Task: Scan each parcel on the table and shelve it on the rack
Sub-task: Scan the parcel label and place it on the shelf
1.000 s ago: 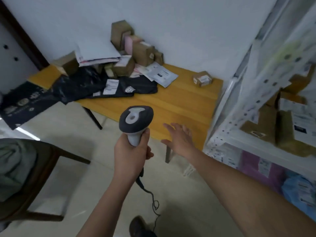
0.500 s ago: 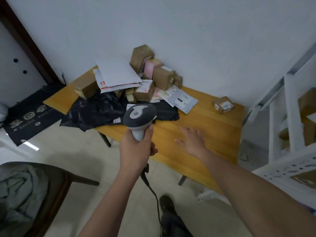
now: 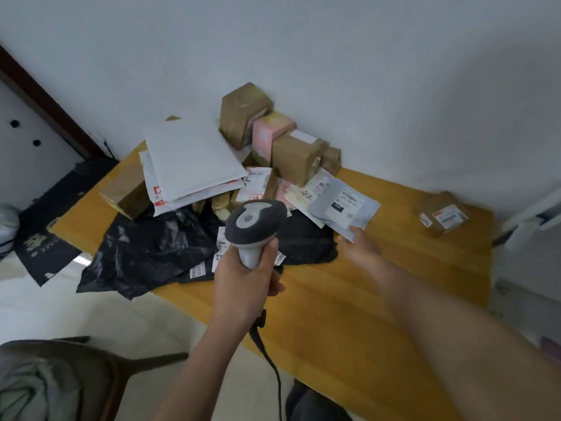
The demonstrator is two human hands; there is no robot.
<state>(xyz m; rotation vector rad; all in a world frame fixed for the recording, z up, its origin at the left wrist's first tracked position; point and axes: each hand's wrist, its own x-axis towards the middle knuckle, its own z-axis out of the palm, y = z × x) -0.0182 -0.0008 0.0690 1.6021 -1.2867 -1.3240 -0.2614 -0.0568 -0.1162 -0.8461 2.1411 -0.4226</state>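
since the right hand point(image 3: 359, 249) only touches the near corner of the pale envelope point(image 3: 344, 208) right of the parcel heap on the counter point(image 3: 379, 299), grip unclear, it could slip; the left hand point(image 3: 246, 279) grips the scanner point(image 3: 253, 227).
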